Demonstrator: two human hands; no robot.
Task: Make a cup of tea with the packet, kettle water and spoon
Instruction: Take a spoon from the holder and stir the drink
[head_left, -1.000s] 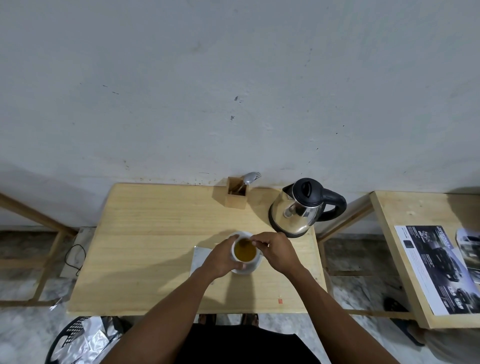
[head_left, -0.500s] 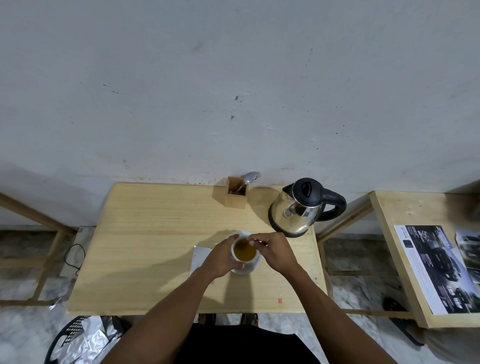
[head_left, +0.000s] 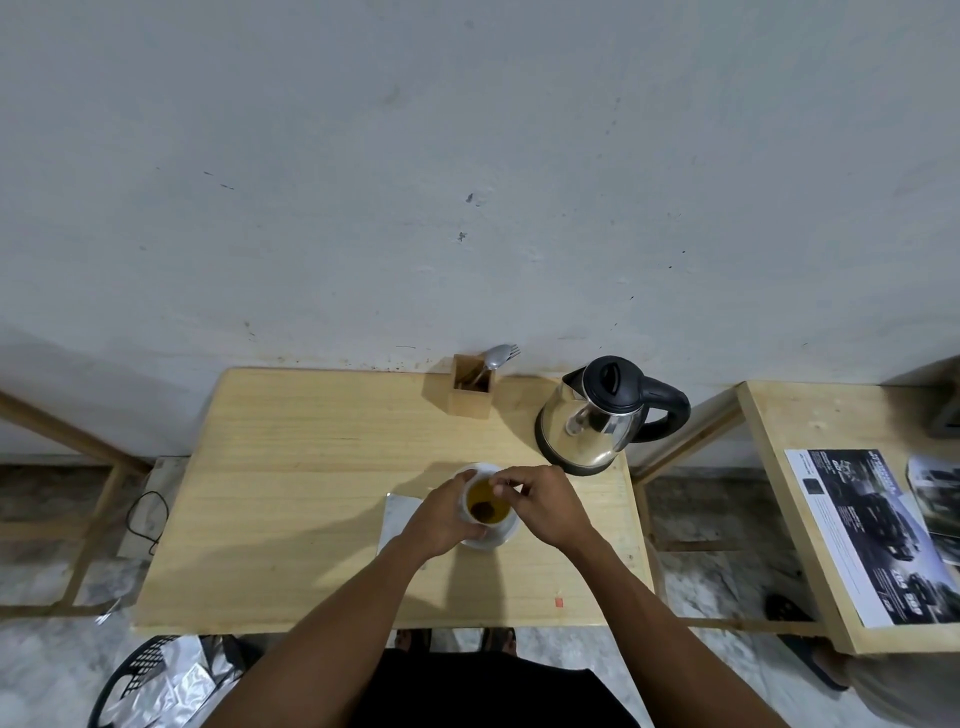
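A white cup (head_left: 464, 512) of amber tea stands on a white saucer (head_left: 503, 535) near the middle of the wooden table (head_left: 291, 467). My left hand (head_left: 441, 519) wraps the cup's left side. Over the rim, my right hand (head_left: 545, 501) pinches what looks like a thin tea bag string, and a dark tea bag (head_left: 482, 512) shows in the liquid. A pale opened packet (head_left: 399, 512) lies flat under my left wrist. The steel kettle (head_left: 592, 421) with a black lid and handle stands behind and to the right. A spoon (head_left: 497, 356) leans in a wooden holder (head_left: 470, 389) at the back edge.
A wall runs directly behind the table. A second wooden table (head_left: 779, 431) with printed sheets (head_left: 872, 535) stands to the right across a gap. A black basket with crumpled foil (head_left: 156, 680) sits on the floor at the lower left, and a cable (head_left: 148, 519) lies to the left.
My right fingers have shifted a little over the cup, and the dark tea bag now shows in the tea. My left hand has kept its hold on the cup.
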